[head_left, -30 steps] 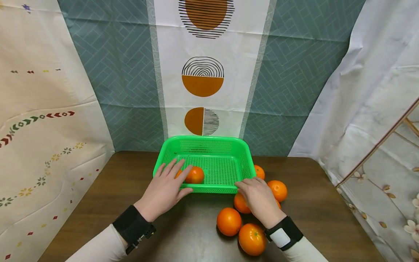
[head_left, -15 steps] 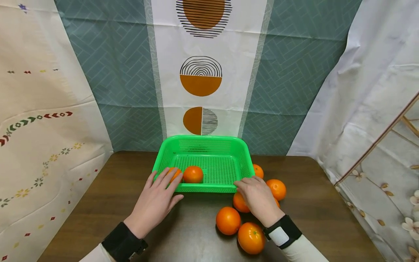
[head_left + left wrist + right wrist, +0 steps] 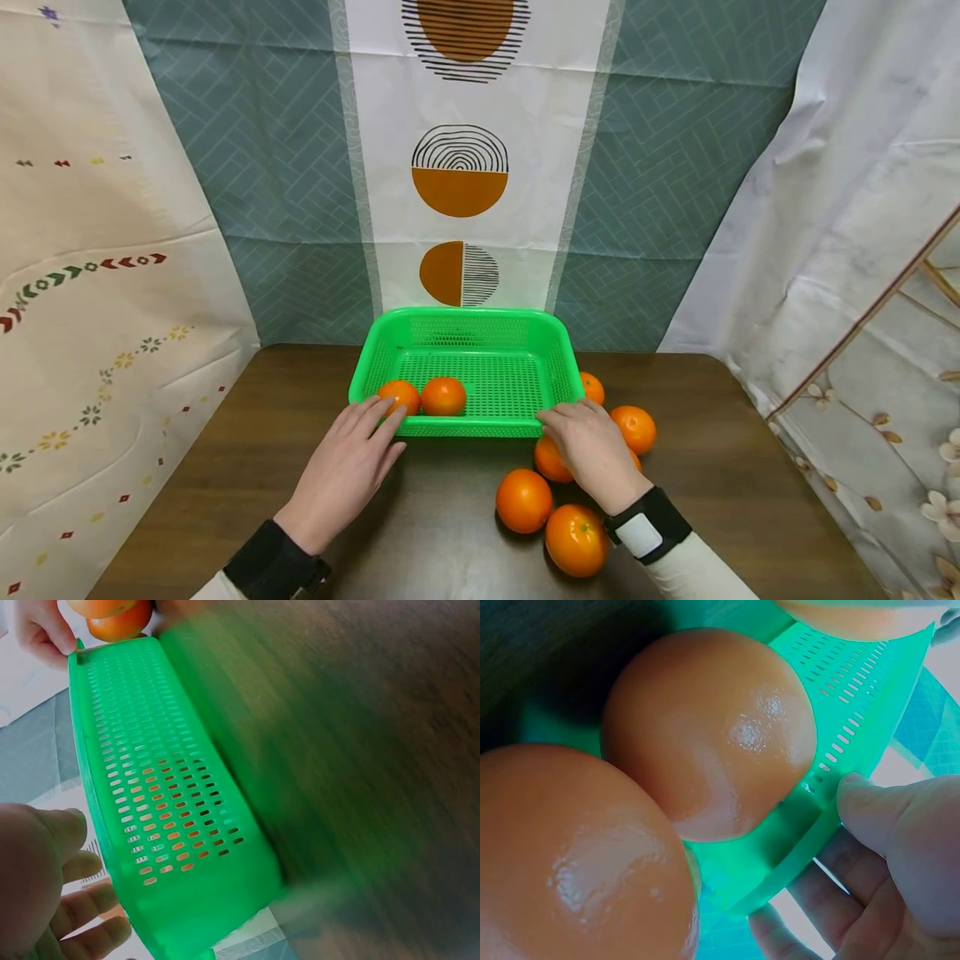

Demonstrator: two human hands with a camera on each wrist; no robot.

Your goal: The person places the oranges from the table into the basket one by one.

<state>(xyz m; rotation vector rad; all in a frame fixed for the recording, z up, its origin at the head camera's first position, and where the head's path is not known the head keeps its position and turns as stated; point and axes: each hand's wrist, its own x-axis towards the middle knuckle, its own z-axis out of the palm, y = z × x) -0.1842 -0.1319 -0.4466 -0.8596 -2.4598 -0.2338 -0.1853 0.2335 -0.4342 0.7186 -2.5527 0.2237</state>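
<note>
A green perforated plastic basket (image 3: 501,428) stands at the back of the table, two oranges lying inside near its left front: one orange (image 3: 444,397) and, left of it, another orange (image 3: 400,395). My left hand (image 3: 343,468) hovers at the front left rim, fingers loosely spread and nothing between them. In the left wrist view its fingers (image 3: 97,939) lie beside the rim; whether they touch it I cannot tell. At the front right corner my right hand (image 3: 594,454) grips the rim between thumb (image 3: 862,802) and fingers. Under and around that hand sit several loose oranges (image 3: 523,501).
The dark wooden table (image 3: 442,517) carries the basket and fruit. Closest to me lies a large orange (image 3: 576,540); another orange (image 3: 634,429) is right of my right hand. Behind the table hangs a patterned curtain (image 3: 300,208), with cloths at both sides.
My left hand has drawn back toward me and left from above the basket, uncovering the left orange inside. The right hand has stayed on the rim.
</note>
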